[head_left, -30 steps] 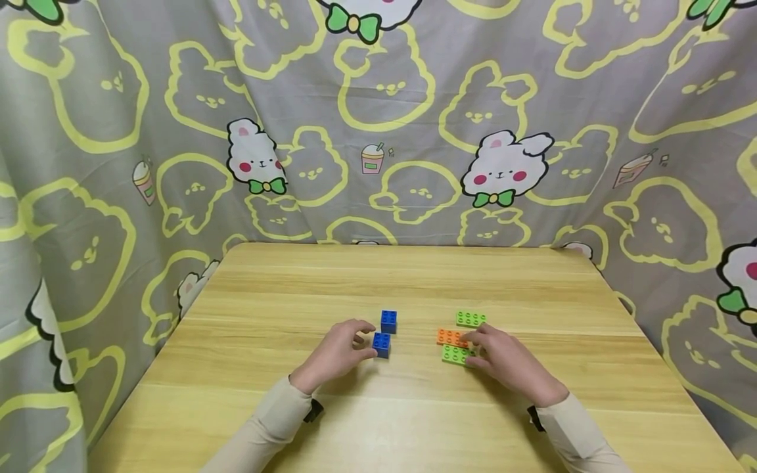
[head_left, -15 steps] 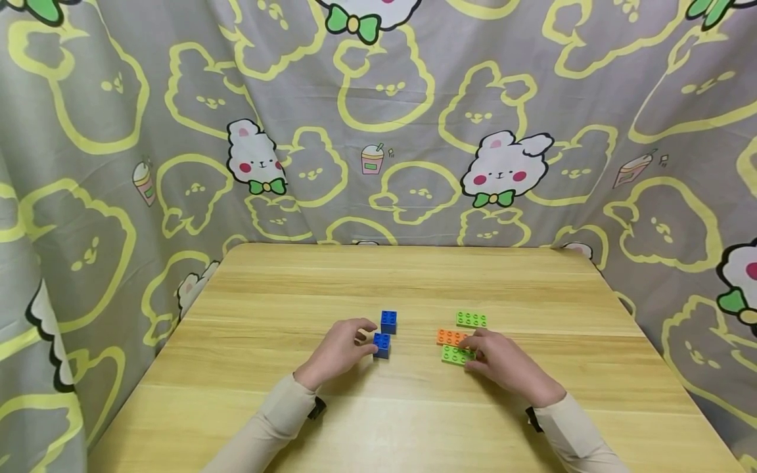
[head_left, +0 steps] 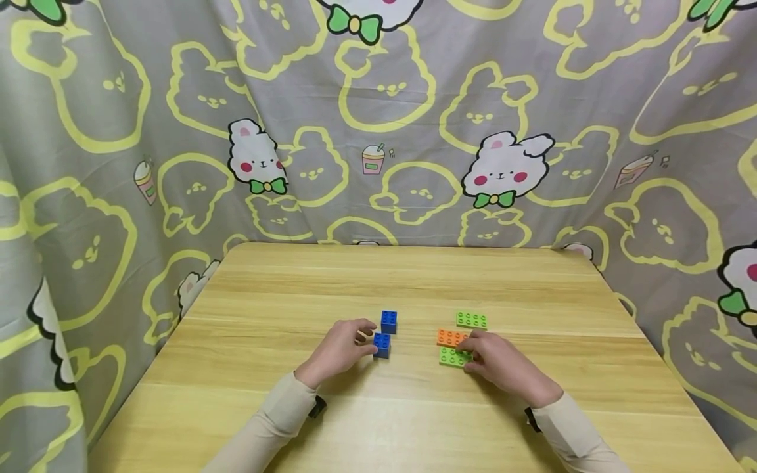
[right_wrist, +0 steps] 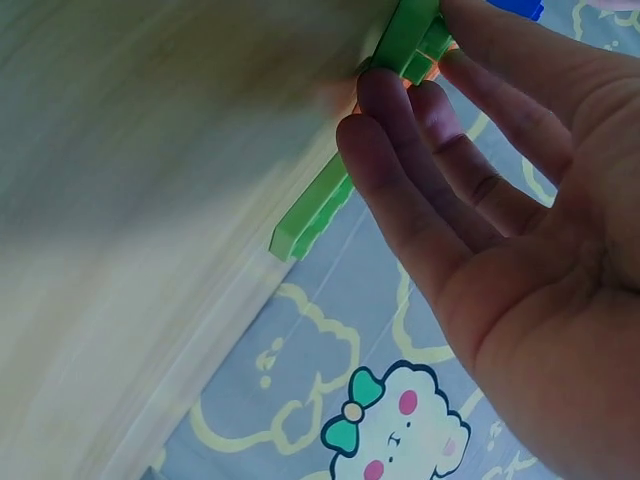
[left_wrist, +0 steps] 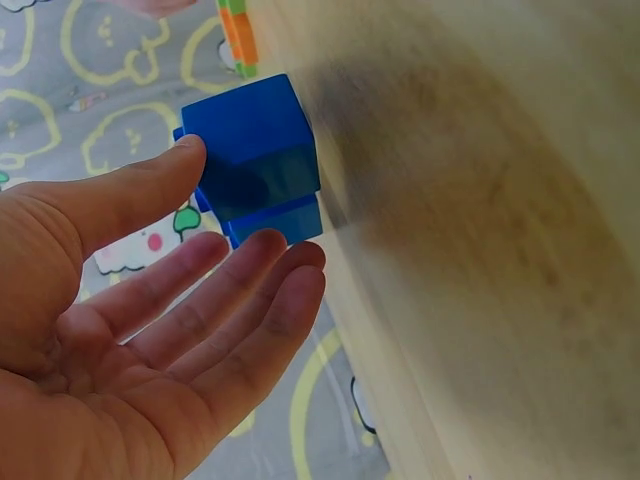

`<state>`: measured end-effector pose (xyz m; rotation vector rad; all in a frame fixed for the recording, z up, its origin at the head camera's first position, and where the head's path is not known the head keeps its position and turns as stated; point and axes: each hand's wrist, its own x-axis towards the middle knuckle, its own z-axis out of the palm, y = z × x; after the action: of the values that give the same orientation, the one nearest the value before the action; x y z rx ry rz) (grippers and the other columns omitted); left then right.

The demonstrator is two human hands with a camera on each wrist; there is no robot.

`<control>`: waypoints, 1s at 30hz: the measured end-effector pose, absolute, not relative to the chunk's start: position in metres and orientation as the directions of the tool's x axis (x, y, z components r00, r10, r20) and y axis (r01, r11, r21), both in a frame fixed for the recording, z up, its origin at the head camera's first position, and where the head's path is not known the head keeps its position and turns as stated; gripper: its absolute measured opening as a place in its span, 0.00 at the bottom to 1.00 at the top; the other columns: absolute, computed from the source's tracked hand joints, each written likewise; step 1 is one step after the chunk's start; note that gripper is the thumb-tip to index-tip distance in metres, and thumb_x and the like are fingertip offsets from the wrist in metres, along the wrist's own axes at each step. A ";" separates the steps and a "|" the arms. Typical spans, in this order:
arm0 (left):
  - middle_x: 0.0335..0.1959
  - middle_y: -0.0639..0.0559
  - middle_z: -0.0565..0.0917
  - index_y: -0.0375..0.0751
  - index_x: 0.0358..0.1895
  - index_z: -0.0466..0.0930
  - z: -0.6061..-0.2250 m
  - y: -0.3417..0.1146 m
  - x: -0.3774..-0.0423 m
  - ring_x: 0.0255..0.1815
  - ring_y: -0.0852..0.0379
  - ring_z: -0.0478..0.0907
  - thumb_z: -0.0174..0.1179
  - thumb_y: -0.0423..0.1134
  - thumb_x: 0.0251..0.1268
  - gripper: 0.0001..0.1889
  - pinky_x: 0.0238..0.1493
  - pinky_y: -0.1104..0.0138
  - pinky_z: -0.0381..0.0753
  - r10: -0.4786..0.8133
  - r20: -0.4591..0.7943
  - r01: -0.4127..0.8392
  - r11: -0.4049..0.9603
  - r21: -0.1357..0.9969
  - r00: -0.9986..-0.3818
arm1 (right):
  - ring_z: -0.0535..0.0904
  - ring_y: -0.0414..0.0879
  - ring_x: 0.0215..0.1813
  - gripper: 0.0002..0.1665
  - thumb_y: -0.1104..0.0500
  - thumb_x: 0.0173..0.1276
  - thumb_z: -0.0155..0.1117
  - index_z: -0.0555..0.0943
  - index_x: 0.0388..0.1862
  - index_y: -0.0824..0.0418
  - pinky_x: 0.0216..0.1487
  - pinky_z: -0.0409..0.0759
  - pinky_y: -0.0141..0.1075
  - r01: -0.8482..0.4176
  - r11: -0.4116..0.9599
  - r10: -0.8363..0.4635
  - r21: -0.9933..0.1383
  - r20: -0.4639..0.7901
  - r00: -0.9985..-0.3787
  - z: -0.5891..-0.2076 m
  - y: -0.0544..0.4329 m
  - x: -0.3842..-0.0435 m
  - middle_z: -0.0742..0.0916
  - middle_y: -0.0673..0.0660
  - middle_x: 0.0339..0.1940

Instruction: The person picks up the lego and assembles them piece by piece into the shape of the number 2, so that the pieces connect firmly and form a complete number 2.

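Note:
Two blue building bricks stand on the wooden table. The thumb of my left hand [head_left: 337, 348] lies against the left side of the near one [head_left: 381, 345]. Its other fingers are spread loosely beside the far one [head_left: 388, 322]; in the left wrist view this hand [left_wrist: 170, 330] holds nothing. My right hand [head_left: 511, 368] pinches the right end of the near flat green brick [head_left: 451, 357] between thumb and fingers. A flat orange brick [head_left: 449, 337] lies just behind it. In the right wrist view, the fingers partly cover the pinched green brick [right_wrist: 402, 38].
A second flat green brick [head_left: 471, 320] lies farther back, behind the orange one. The wooden table [head_left: 384, 420] reaches back to a grey patterned curtain [head_left: 414, 184], which also hangs along both sides.
My right hand has closed in on the near green brick, which has shifted slightly left and toward me. The left thumb has come in a little closer to the near blue brick.

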<state>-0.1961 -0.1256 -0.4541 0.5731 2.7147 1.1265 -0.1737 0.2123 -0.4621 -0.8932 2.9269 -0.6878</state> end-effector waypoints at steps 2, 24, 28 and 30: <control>0.52 0.38 0.87 0.31 0.58 0.83 -0.454 -0.126 -0.196 0.48 0.44 0.86 0.70 0.35 0.66 0.19 0.49 0.54 0.87 0.401 0.014 0.294 0.647 0.704 -0.916 | 0.76 0.36 0.35 0.17 0.64 0.61 0.77 0.87 0.50 0.61 0.37 0.80 0.32 -0.531 0.743 -0.535 -0.407 0.115 -0.837 -0.461 0.211 -0.174 0.84 0.49 0.40; 0.48 0.42 0.88 0.35 0.51 0.85 -0.453 -0.124 -0.196 0.47 0.47 0.86 0.68 0.36 0.68 0.12 0.50 0.54 0.86 0.429 0.019 0.330 0.666 0.669 -0.903 | 0.78 0.37 0.39 0.15 0.64 0.63 0.76 0.88 0.49 0.62 0.38 0.81 0.34 -0.564 0.731 -0.573 -0.384 0.104 -0.813 -0.456 0.191 -0.177 0.85 0.51 0.41; 0.47 0.43 0.88 0.36 0.49 0.85 -0.452 -0.124 -0.196 0.47 0.48 0.86 0.69 0.37 0.67 0.12 0.51 0.54 0.85 0.428 0.023 0.337 0.676 0.655 -0.904 | 0.78 0.37 0.39 0.14 0.63 0.63 0.76 0.88 0.49 0.61 0.39 0.81 0.34 -0.561 0.734 -0.569 -0.381 0.105 -0.816 -0.456 0.187 -0.178 0.85 0.51 0.41; 0.46 0.44 0.89 0.37 0.48 0.85 -0.452 -0.124 -0.195 0.47 0.48 0.86 0.70 0.37 0.66 0.11 0.51 0.54 0.85 0.427 0.025 0.340 0.681 0.649 -0.904 | 0.78 0.37 0.39 0.14 0.63 0.63 0.75 0.88 0.48 0.61 0.39 0.81 0.34 -0.560 0.736 -0.567 -0.380 0.107 -0.817 -0.457 0.186 -0.179 0.86 0.51 0.41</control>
<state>-0.1954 -0.1240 -0.4522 0.6333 2.7611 1.0259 -0.1793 0.1859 -0.4570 -0.9451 2.9121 -0.6289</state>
